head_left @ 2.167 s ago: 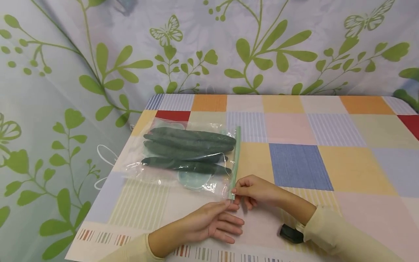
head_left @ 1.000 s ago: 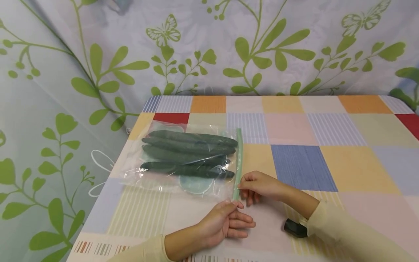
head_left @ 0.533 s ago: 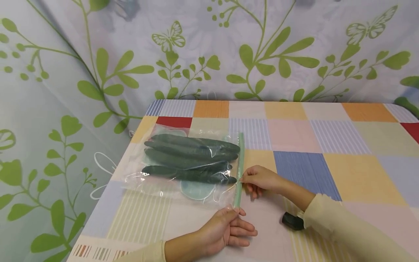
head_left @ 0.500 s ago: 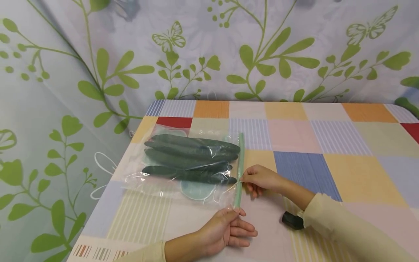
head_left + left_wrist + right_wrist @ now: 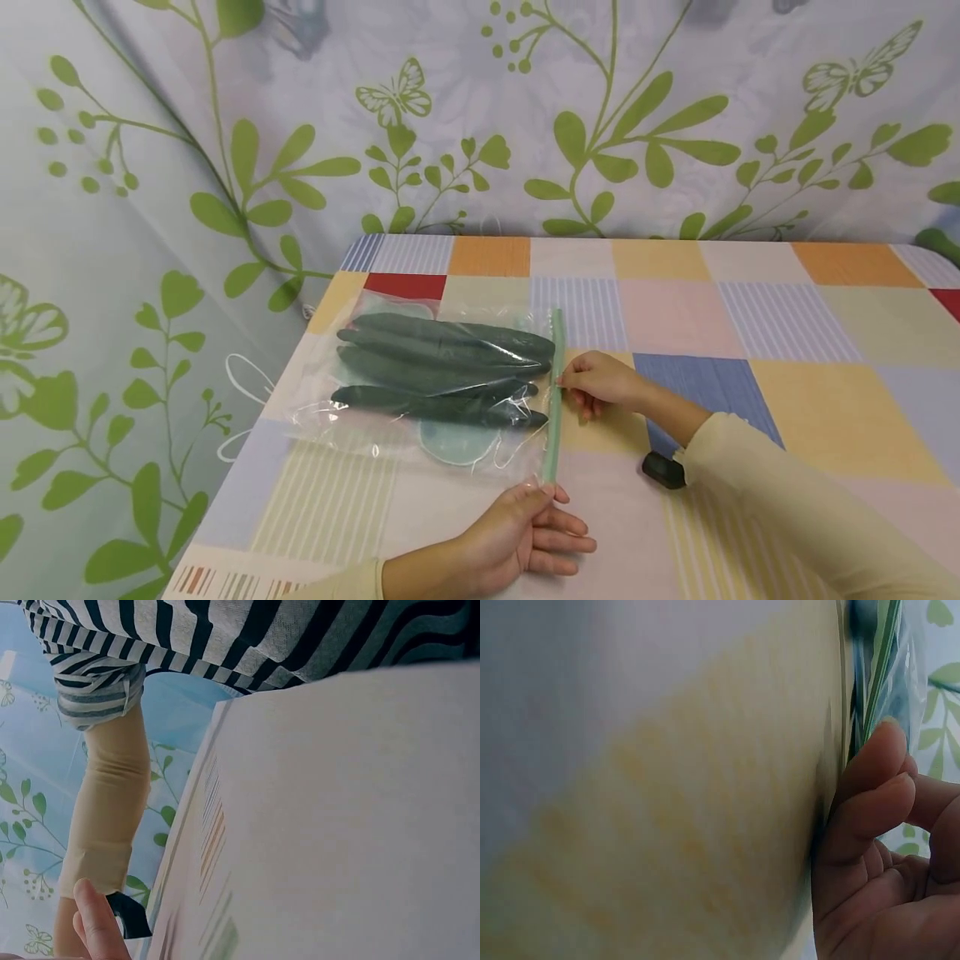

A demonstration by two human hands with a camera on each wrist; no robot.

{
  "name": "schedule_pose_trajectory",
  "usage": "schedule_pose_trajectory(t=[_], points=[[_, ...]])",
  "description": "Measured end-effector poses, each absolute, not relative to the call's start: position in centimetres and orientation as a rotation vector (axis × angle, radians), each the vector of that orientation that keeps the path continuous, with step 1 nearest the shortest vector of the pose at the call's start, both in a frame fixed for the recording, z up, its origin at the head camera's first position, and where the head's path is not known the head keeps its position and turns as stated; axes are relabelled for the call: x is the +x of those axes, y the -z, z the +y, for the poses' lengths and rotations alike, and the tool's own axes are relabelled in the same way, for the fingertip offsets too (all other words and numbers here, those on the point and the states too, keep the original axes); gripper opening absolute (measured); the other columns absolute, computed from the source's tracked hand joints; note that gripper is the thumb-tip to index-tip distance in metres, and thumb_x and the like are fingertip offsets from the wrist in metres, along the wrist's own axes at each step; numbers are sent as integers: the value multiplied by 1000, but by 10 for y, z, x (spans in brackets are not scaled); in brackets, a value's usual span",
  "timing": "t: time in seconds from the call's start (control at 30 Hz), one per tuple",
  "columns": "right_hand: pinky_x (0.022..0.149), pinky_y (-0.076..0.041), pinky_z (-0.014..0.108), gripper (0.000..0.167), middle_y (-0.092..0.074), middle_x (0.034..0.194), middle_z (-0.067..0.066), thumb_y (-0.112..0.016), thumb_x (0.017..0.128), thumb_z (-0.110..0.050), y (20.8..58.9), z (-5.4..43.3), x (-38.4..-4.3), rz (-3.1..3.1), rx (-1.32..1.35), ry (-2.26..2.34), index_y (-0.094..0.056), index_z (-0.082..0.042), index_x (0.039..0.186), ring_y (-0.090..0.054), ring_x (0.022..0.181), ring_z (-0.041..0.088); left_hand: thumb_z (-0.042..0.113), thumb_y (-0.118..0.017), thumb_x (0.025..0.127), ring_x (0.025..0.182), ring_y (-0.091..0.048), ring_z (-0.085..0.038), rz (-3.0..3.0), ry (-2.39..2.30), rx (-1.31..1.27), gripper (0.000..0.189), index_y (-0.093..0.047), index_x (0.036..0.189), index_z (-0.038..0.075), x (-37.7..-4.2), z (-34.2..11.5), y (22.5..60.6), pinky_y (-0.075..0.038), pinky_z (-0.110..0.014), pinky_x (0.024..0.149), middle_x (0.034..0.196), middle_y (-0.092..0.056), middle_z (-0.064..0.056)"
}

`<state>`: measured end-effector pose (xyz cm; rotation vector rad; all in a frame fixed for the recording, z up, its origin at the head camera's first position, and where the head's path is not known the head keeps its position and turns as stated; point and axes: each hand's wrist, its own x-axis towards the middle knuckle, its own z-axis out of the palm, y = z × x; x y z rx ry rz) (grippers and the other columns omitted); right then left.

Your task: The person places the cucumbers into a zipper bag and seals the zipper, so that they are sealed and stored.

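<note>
A clear zip bag [image 5: 352, 433] lies flat on the table's left part, with several long dark green cucumbers [image 5: 442, 403] inside. Along its right side runs a green seal strip [image 5: 553, 442]. My left hand [image 5: 510, 533] pinches the strip's near end between thumb and forefinger, its other fingers stretched out. About a third of the way down from the far end, my right hand [image 5: 606, 383] pinches the strip with thumb and forefinger. The right wrist view shows those fingers [image 5: 874, 795] at the strip's edge; what lies between them is hidden.
A patchwork cloth [image 5: 825, 400] covers the table [image 5: 675, 317]. A black device [image 5: 664, 470] sits at the right sleeve's cuff. Beyond the table hangs a leaf-print curtain [image 5: 450, 108], and a white cord loop [image 5: 243, 379] shows by the left edge.
My right hand has slid along the green strip, from its near end toward the far end. My left hand keeps to the near end. The camera view has shifted slightly.
</note>
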<state>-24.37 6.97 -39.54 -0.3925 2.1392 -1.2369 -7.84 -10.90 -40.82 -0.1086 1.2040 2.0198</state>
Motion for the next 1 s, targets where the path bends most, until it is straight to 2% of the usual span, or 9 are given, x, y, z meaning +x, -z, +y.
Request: schedule_pose_trajectory(t=[0.4,0.67,0.93,1.0], points=[[43,-43,21,23,-49,53,-1,-47,91,-12,394,70,-271,2215,-390,1218,-54,3,74,-55,44,10,32,-41,96,101,-62,-32,1208,-2037,-93,16,-47,97,17,-78,-109,411,-53,-42,75,85,-66,0],[45,-44,22,25,-48,50,0,-46,91,-11,391,68,-283,2228,-377,1198,-51,2,70,-56,45,11,32,-42,96,102,-61,-32,1194,-2044,-82,15,-46,96,17,-78,-110,410,-52,-42,76,83,-65,2],[47,-45,23,24,-48,49,-2,-45,92,-11,392,68,-300,2301,-378,1161,-53,4,74,-56,45,11,31,-42,96,102,-61,-33,1188,-2046,-68,17,-45,100,16,-77,-111,412,-51,-45,78,84,-65,2],[47,-46,23,23,-47,49,-2,-45,92,-10,392,69,-305,2320,-374,1160,-56,8,80,-55,45,10,32,-42,95,103,-60,-36,1188,-2048,-62,17,-44,100,16,-77,-111,413,-50,-47,79,84,-65,2]])
